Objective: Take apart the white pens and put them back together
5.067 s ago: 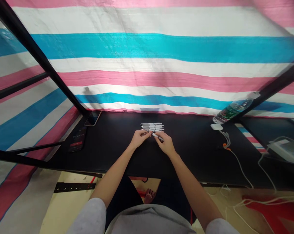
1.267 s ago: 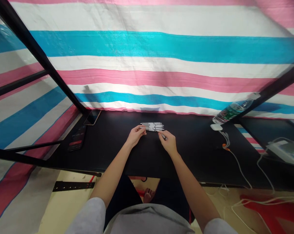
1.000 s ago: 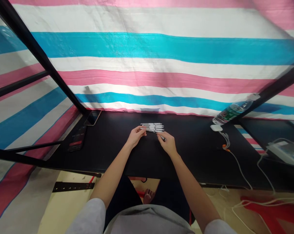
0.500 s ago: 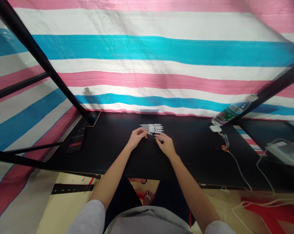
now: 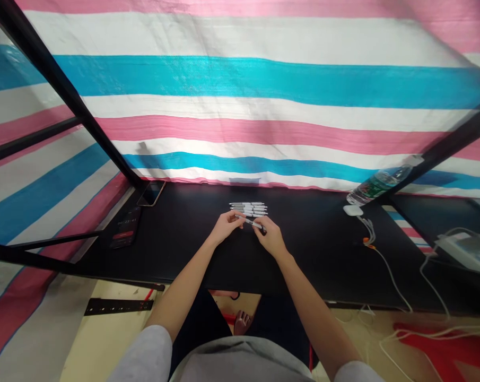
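Note:
Between my two hands is a white pen (image 5: 251, 222) with dark parts, tilted slightly down to the right. My left hand (image 5: 227, 225) pinches its left end with the fingertips. Its right end is gripped by my right hand (image 5: 270, 233), whose fingers partly cover it. Just beyond my hands, several white pens (image 5: 249, 207) lie side by side in a row on the black tabletop (image 5: 192, 233). The pen I hold is a little nearer to me than that row.
Two phones, one dark with a timer (image 5: 125, 228) and another behind it (image 5: 151, 193), lie at the left. On the right stand a tilted plastic bottle (image 5: 377, 187) and a white charger (image 5: 353, 210) with cables. Striped sheeting (image 5: 240, 85) and black frame bars (image 5: 60, 90) enclose the table.
Before, the pen parts were apart, one in each hand. Now the two ends meet in a single line between my hands, and my left hand has shifted slightly right.

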A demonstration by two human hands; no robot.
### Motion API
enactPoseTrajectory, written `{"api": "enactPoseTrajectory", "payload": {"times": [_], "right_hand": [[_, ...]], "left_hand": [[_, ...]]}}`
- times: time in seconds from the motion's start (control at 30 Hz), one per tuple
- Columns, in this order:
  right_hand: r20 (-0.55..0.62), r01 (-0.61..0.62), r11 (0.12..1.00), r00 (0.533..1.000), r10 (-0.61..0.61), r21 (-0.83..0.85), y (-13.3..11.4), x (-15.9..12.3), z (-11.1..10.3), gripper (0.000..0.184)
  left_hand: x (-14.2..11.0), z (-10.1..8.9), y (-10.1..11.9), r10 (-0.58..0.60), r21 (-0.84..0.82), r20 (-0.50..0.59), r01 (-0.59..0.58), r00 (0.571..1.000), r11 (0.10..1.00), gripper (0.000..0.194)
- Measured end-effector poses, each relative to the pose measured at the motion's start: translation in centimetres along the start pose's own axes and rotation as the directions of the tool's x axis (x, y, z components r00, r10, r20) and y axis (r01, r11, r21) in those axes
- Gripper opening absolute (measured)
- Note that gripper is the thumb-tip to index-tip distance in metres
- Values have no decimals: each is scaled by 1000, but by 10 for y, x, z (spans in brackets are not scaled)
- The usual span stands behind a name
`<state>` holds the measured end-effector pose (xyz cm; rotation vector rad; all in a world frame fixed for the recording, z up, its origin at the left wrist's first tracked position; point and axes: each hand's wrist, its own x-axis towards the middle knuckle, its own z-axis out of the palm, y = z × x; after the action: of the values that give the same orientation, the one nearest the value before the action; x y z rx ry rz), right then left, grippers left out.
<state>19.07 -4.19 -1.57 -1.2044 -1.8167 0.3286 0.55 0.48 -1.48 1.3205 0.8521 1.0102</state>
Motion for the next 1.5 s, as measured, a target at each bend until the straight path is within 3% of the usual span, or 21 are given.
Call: {"api": "enactPoseTrajectory", "payload": {"times": [0.17,0.33,0.6,0.83,1.4,1.5], "right_hand": [[-33,-14,998,999,12,-61,1,-1,-2,23],[14,-21,996,1000,23,-83,2,-2,-2,29],[5,-64,998,998,64,-16,2,-1,0,15],[-33,-45,998,998,44,-35,1,-1,-3,23],[11,-86,996,996,86,-3,4,1,-3,19],[25,-49,999,998,49,7,4,1,-4,20]], "left_hand": [[-1,0,2,3,1,-9,-3,1000,1000,28],[-1,0,4,17,-11,-16,-18,1000,1000,29],[-1,0,4,5,19,-19,-5,1000,1000,30],[-1,1,5,3,-24,-47,-4,999,1000,28],[1,0,3,6,-19,-101,-8,995,1000,31],[1,-1,3,2,-21,-93,-4,996,1000,32]]}}
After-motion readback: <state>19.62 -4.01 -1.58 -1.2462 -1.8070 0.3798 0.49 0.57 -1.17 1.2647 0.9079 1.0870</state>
